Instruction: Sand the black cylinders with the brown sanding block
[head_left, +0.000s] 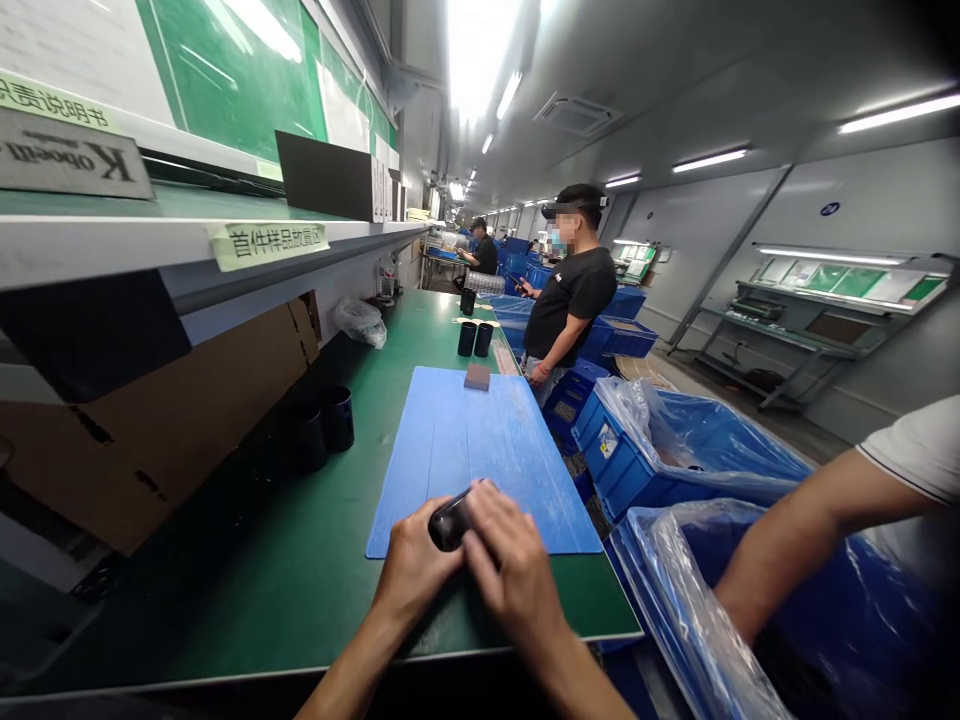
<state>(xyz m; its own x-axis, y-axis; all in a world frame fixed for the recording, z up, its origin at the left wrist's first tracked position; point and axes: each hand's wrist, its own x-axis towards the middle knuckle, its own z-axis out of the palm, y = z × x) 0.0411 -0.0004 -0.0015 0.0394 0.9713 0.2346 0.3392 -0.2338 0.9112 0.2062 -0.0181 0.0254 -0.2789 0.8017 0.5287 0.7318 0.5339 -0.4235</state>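
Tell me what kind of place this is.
Most likely a factory production line: a long green workbench with a person standing further along it, plastic-lined blue bins beside it, and the left hand and right hand gripping a black part over a blue mat.

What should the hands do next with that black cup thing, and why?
Probably stand it upright beside the two standing cups: the left hand and right hand hold the black cup sideways over the blue mat, while those stand upright.
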